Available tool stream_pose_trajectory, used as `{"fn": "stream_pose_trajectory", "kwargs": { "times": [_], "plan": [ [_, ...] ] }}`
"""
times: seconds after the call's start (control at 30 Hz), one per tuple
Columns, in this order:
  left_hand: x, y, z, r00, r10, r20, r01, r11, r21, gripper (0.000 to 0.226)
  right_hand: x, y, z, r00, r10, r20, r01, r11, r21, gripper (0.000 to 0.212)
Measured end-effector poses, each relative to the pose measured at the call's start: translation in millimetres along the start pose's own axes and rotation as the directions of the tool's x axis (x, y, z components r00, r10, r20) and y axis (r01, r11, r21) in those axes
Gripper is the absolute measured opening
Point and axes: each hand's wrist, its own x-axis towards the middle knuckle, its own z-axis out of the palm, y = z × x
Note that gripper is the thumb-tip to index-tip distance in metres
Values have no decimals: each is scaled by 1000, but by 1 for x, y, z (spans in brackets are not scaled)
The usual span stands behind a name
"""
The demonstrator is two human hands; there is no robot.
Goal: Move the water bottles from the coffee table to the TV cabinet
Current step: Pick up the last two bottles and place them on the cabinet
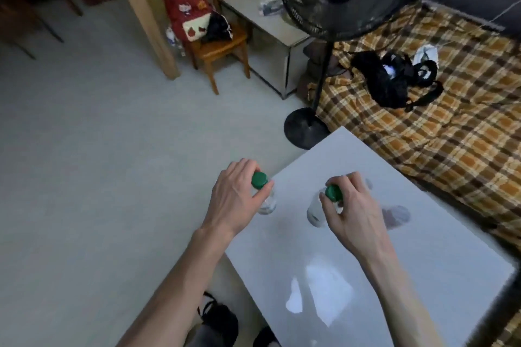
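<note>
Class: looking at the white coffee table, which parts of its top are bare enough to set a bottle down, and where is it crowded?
Bare: the coffee table near half, from the forearms to the near edge, and the right side beside the plaid cover. Crowded: the far left corner, where the left hand and right hand grip two green-capped bottles.

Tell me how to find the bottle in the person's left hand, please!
Start at the big white glossy coffee table at the lower right. At its far left corner, by the grey floor, stands a clear plastic water bottle with a green screw cap, pinched at the neck by the left hand. The other green-capped clear bottle is further in on the table, under the right hand.
</note>
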Motion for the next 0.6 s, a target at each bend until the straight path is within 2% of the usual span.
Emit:
{"fn": "stream_pose_trajectory", "kwargs": {
  "times": [0.17,0.3,0.6],
  "plan": [
    [-26,-50,-72,962,-196,-191,197,980,-12,24,39,-82,28,972,-206,113,206,978,16,16],
    [-49,-91,-131,906,-286,-312,296,955,-16,26,62,-159,53,926,-346,148,343,938,46,16],
    [-115,-203,-261,758,-464,-459,469,876,-111,26,84,-351,126,790,-580,199,544,812,210,15]
  ]
}}
